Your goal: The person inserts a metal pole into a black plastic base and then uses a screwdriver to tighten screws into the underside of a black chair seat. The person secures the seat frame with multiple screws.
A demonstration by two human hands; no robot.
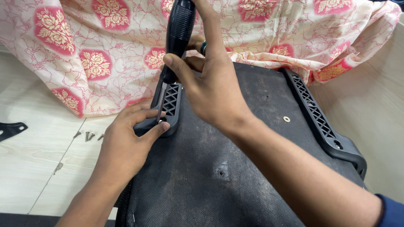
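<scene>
Both hands' grip (210,84) around screwdriver (179,33).

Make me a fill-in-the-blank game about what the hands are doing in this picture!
1. The right hand holds a black ____ by its handle.
2. The left hand steadies a black bracket on the ____ side of the dark seat base.
3. Loose ____ lie on the pale floor, left of that hand.
4. Behind the seat base lies a cloth printed with pink ____.

Missing words: screwdriver; left; screws; flowers
</scene>
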